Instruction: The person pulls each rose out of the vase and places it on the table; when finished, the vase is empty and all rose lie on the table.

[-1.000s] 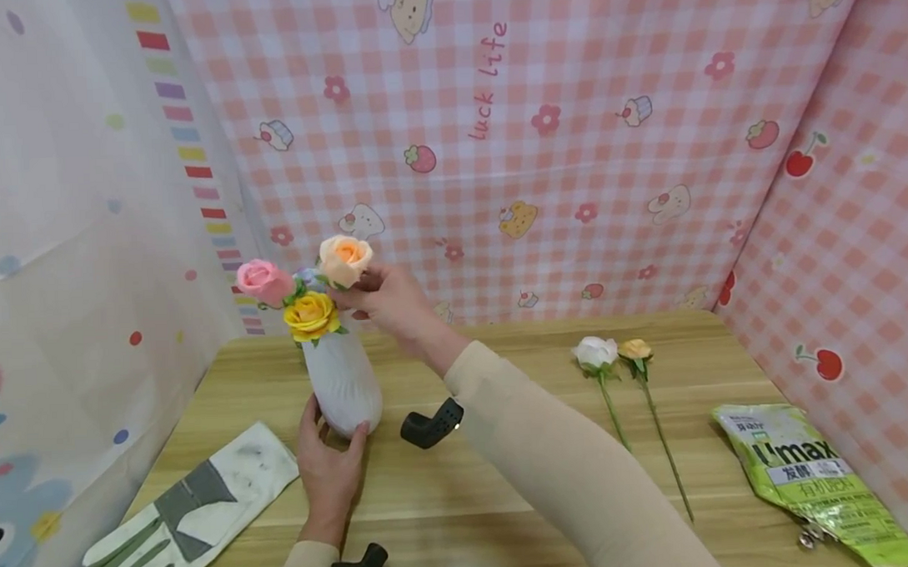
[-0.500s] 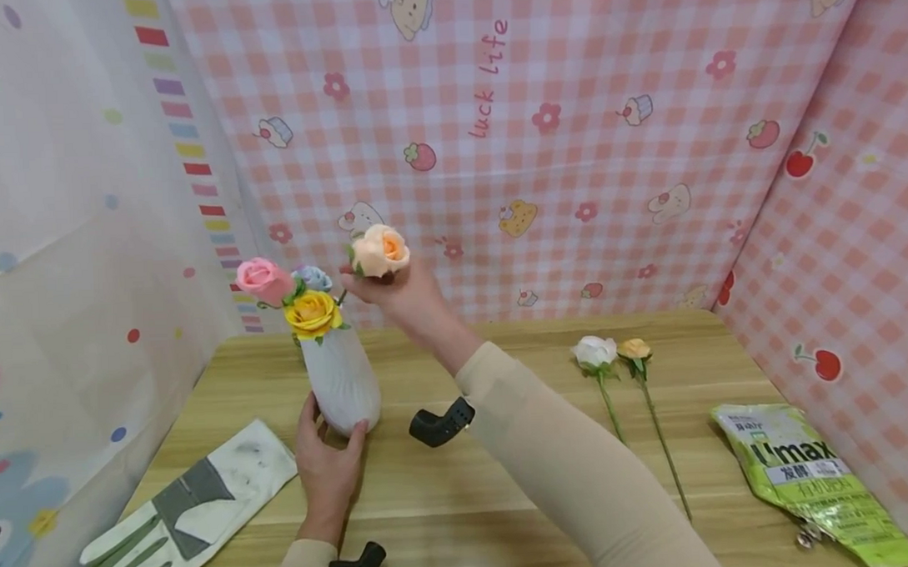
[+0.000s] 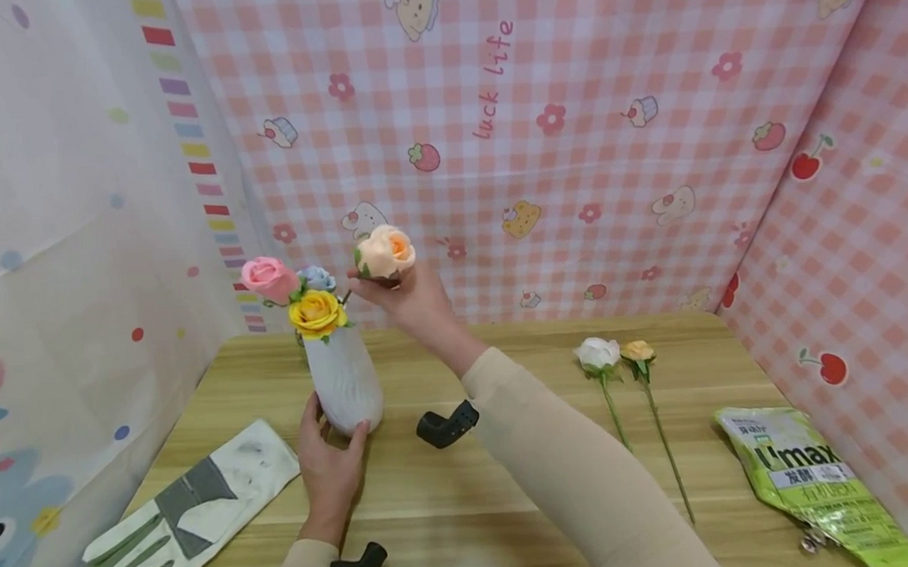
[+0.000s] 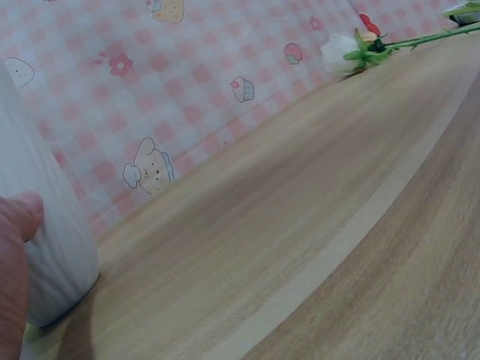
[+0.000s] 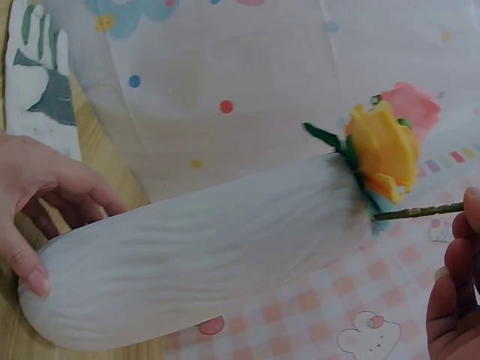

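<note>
Glove (image 3: pixel 206 496) lies lower left; left of centre, the left hand (image 3: pixel 331 471) curls its fingers round the base of a white vase (image 3: pixel 346 379) of flowers (image 3: pixel 317 314); near centre, the right hand (image 3: pixel 425 309) pinches a peach rose (image 3: pixel 384 252) by its stem; lower right, a green packet (image 3: pixel 813 471).

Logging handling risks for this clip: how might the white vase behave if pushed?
Pushed near the top, the white vase would probably tip, being tall and slim with flowers above its mouth. Its rounded body could roll once on its side. The ridged surface likely gives the left hand some grip.
</note>
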### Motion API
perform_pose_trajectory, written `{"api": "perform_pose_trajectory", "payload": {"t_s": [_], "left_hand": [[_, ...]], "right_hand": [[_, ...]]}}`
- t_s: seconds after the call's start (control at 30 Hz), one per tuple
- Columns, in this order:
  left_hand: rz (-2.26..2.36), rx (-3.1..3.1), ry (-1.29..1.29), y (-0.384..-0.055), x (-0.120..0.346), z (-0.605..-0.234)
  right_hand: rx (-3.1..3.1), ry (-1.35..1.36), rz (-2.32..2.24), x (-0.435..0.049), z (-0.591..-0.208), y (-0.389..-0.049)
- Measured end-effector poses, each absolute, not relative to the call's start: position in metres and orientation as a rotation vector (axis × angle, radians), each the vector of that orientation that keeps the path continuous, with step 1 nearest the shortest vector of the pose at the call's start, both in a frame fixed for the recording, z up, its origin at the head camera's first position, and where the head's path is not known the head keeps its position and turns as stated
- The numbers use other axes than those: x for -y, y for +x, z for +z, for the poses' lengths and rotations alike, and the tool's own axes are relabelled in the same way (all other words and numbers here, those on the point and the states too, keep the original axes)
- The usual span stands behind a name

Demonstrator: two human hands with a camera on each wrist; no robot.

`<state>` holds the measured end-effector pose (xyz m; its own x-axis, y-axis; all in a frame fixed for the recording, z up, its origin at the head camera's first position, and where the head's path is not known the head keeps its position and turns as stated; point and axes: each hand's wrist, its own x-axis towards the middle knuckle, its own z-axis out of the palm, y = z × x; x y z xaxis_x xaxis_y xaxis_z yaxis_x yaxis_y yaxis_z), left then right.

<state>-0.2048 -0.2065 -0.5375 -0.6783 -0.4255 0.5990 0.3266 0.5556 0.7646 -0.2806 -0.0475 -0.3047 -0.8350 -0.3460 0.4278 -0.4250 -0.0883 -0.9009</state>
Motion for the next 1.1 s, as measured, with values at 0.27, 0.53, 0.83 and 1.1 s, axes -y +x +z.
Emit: {"api": "perform_pose_trajectory", "payload": {"t_s": [0.27,0.53,0.83,1.1], "left_hand": [[-1.193,1.983,0.067,-0.205,0.207,-0.539],[-1.214,1.99,0.082,-0.203,0.207,-0.537],[-1.206,1.995,0.075,-0.205,0.208,-0.538],[-1.184,2.0,0.072,-0.205,0.209,-0.54]], "right_hand": [[1.762,0.823,2.236,0.017,-0.297,-0.286],[1.715,0.571,2.294,-0.04,-0.314,-0.289],[1.513,0.307,2.571,-0.113,-0.35,-0.28],[1.67,0.142,2.615,-0.17,-0.402,-0.268]]}}
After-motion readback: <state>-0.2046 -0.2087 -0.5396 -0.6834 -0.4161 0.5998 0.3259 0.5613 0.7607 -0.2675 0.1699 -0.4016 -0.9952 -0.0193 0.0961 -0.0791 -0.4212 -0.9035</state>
